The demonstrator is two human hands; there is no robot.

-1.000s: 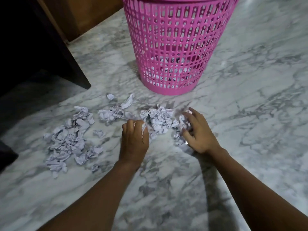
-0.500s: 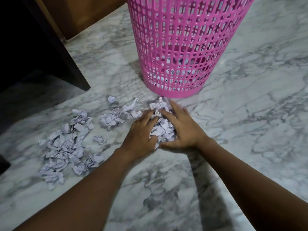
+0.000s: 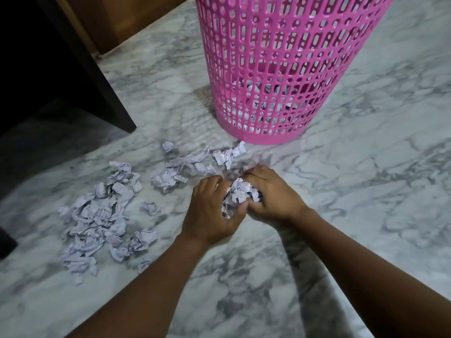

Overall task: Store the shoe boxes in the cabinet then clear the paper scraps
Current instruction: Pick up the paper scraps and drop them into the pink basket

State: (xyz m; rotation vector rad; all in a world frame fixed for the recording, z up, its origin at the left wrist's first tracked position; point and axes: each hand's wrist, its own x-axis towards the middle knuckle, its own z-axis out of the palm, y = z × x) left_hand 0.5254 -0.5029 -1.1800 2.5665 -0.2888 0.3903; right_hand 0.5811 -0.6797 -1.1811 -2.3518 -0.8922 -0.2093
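Crumpled white paper scraps lie on the marble floor. My left hand (image 3: 210, 211) and my right hand (image 3: 273, 193) are cupped together around a bunch of paper scraps (image 3: 240, 193), squeezing it between them just above the floor. A large pile of loose scraps (image 3: 100, 215) lies to the left, and a smaller cluster of scraps (image 3: 185, 169) sits ahead of my left hand. A pink slotted plastic basket (image 3: 280, 69) stands just beyond my hands, with some paper visible through its holes. No shoe boxes or cabinet interior are in view.
A dark furniture panel (image 3: 80, 64) stands at the upper left, with a brown wooden surface (image 3: 127, 15) behind it. Grey-veined marble floor (image 3: 366, 191) extends to the right and toward me.
My hands swept a cluster of scraps together from either side and now clasp it in a tight bunch. The view has moved slightly closer to the basket.
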